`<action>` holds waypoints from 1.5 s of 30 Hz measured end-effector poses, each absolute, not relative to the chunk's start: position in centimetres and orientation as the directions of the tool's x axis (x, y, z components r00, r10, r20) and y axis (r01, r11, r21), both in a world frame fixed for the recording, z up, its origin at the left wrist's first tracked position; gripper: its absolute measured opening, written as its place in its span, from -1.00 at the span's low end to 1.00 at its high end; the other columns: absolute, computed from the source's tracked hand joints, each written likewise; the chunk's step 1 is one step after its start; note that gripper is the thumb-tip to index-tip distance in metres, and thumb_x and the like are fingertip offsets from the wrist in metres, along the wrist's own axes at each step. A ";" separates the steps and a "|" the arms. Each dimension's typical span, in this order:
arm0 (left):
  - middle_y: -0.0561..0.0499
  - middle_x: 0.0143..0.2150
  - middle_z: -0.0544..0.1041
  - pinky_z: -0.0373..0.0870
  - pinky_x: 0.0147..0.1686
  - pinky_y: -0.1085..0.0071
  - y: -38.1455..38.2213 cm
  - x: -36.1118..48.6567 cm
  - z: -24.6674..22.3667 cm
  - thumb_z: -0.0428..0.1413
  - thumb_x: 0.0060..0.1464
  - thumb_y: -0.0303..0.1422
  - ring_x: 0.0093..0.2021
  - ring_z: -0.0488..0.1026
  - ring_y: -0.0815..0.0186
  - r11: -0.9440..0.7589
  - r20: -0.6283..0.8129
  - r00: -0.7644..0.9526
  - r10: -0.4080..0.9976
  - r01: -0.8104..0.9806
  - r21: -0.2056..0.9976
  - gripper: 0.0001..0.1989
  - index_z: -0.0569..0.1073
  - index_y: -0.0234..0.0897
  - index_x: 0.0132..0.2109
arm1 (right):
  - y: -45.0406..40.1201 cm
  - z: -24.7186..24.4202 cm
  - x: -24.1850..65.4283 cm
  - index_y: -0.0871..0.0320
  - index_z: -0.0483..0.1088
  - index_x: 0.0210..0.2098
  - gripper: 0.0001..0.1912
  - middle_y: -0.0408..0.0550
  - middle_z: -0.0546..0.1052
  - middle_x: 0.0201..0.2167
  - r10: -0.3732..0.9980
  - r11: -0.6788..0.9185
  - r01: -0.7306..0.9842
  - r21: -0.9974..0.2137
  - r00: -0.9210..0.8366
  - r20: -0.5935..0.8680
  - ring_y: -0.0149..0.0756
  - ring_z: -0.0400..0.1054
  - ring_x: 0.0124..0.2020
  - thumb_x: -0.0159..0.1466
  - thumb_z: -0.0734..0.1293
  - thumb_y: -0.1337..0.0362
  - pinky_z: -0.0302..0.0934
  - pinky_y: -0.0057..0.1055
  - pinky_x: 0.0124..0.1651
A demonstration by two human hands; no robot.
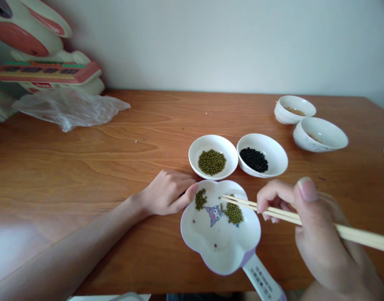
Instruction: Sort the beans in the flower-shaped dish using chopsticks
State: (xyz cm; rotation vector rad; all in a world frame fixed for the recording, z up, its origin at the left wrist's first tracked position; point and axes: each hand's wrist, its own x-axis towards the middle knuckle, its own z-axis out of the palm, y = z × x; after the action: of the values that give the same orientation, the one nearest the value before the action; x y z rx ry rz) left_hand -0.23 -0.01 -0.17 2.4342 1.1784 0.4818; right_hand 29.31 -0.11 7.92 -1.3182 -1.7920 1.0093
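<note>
A white flower-shaped dish (223, 251) with a lilac rim, a handle and a cartoon print sits in front of me. My left hand (170, 193) is closed at its upper left edge, thumb on the rim. In my right hand (317, 225) is a pair of wooden chopsticks (281, 214), tips close together over the dish. Green mung beans lie there in two piles, a smaller left pile (200, 199) and a larger right pile (234, 212). Whether the tips pinch a bean is too small to tell.
Behind the dish stand a white bowl of mung beans (212, 162) and a white bowl of black beans (254, 159). Two more white bowls, one farther back (280, 113) and one nearer (305, 136), are at right. A plastic bag (75, 109) and a toy figure (54, 73) occupy the left.
</note>
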 end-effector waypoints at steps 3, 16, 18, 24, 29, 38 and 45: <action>0.04 -0.43 0.42 0.17 -0.38 0.39 0.0 -0.2 -0.2 -0.18 0.48 -0.27 -0.45 0.30 0.36 -0.576 0.142 0.591 0.794 0.657 0.486 -0.61 0.28 -0.25 -0.36 | 0.0 7.7 29.3 0.04 0.43 -0.44 -0.31 -0.14 0.47 -0.54 0.935 0.194 0.468 -0.862 -0.355 0.017 -0.31 0.35 -0.46 0.52 -0.07 -0.16 0.15 -0.33 -0.36; 0.04 -0.43 0.42 0.20 -0.36 0.39 0.0 -0.3 -0.4 -0.17 0.48 -0.27 -0.44 0.31 0.36 -0.572 0.135 0.591 0.796 0.660 0.487 -0.62 0.28 -0.25 -0.35 | 0.2 7.9 29.0 0.06 0.43 -0.46 -0.28 -0.13 0.48 -0.52 0.920 0.169 0.440 -0.882 -0.392 -0.019 -0.33 0.34 -0.42 0.51 -0.05 -0.20 0.12 -0.33 -0.32; 0.05 -0.43 0.41 0.19 -0.36 0.38 0.0 -0.2 -0.4 -0.18 0.48 -0.27 -0.44 0.31 0.37 -0.576 0.139 0.592 0.794 0.659 0.484 -0.62 0.27 -0.25 -0.36 | 0.3 7.7 28.9 0.06 0.43 -0.47 -0.29 -0.12 0.48 -0.52 0.920 0.195 0.436 -0.879 -0.393 0.010 -0.33 0.33 -0.44 0.51 -0.05 -0.19 0.11 -0.33 -0.34; 0.06 -0.43 0.40 0.17 -0.37 0.39 0.1 -0.1 -0.3 -0.18 0.48 -0.28 -0.45 0.29 0.37 -0.577 0.141 0.593 0.793 0.656 0.486 -0.61 0.25 -0.25 -0.36 | 0.6 7.5 28.8 0.06 0.43 -0.45 -0.32 -0.16 0.48 -0.53 0.912 0.241 0.451 -0.859 -0.407 0.041 -0.37 0.32 -0.47 0.54 -0.04 -0.14 0.11 -0.35 -0.35; 0.06 -0.44 0.40 0.16 -0.38 0.39 0.0 -0.2 -0.2 -0.18 0.48 -0.27 -0.45 0.28 0.37 -0.575 0.137 0.593 0.794 0.657 0.487 -0.61 0.25 -0.25 -0.36 | 0.6 7.5 28.8 0.07 0.42 -0.46 -0.32 -0.17 0.49 -0.52 0.911 0.244 0.449 -0.860 -0.409 0.045 -0.38 0.33 -0.44 0.55 -0.04 -0.12 0.11 -0.36 -0.34; 0.05 -0.43 0.41 0.15 -0.37 0.38 0.1 -0.2 -0.2 -0.19 0.48 -0.27 -0.45 0.30 0.37 -0.581 0.144 0.594 0.792 0.658 0.480 -0.61 0.26 -0.25 -0.36 | 0.7 7.2 29.0 0.07 0.44 -0.50 -0.25 -0.15 0.47 -0.59 0.915 0.261 0.399 -0.879 -0.393 0.093 -0.38 0.33 -0.52 0.54 -0.08 -0.15 0.12 -0.37 -0.41; 0.06 -0.41 0.44 0.15 -0.37 0.38 0.0 -0.2 -0.3 -0.18 0.49 -0.26 -0.44 0.30 0.37 -0.574 0.150 0.587 0.796 0.652 0.496 -0.61 0.26 -0.24 -0.35 | 0.8 7.7 29.0 0.04 0.50 -0.56 -0.15 -0.05 0.50 -0.60 0.944 0.330 0.236 -0.914 -0.101 0.314 -0.24 0.41 -0.48 0.52 -0.14 -0.18 0.19 -0.29 -0.41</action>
State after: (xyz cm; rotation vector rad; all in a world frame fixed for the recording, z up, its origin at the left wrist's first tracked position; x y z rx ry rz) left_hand -0.24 0.02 -0.32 2.4293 1.1656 0.5076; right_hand 28.98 0.84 7.70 -1.1020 -1.5758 0.8705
